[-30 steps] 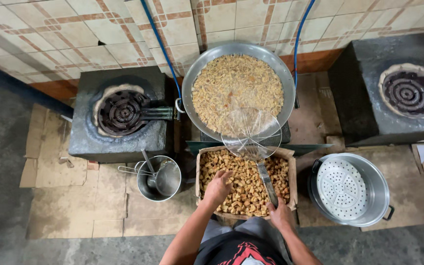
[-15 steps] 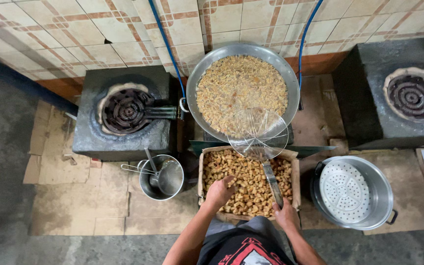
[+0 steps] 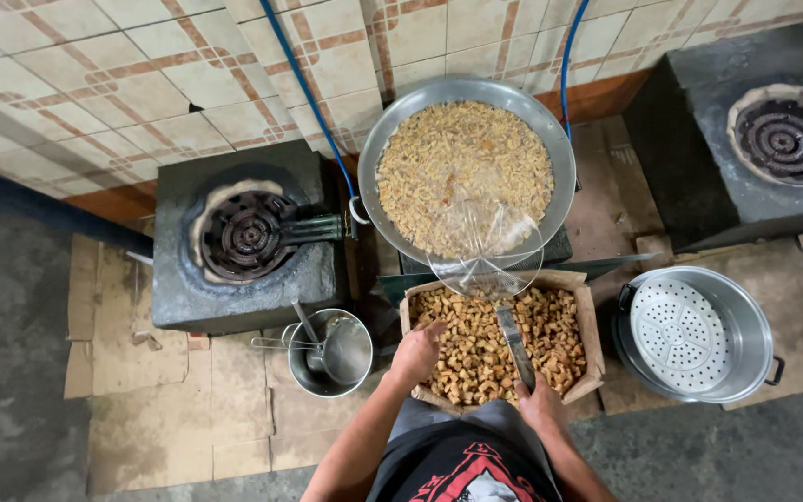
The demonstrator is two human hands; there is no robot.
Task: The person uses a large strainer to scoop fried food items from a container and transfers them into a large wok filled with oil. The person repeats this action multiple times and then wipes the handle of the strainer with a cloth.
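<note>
We work at the cardboard box (image 3: 590, 327) of fried brown pieces (image 3: 476, 349).

Our left hand (image 3: 417, 351) rests on the pieces at the box's left side, fingers curled together. Our right hand (image 3: 539, 406), at the box's near edge, is clamped on the handle of the wire skimmer (image 3: 487, 251), whose head lies over the box's far edge, touching the wide pan (image 3: 467, 167) beyond it.

One head view, steeply downward from standing height, over floor-level burners toward a tiled wall (image 3: 141, 56).

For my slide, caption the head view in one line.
Left hand in a box of fried cubes, right hand holding a wire skimmer by the wok.
</note>
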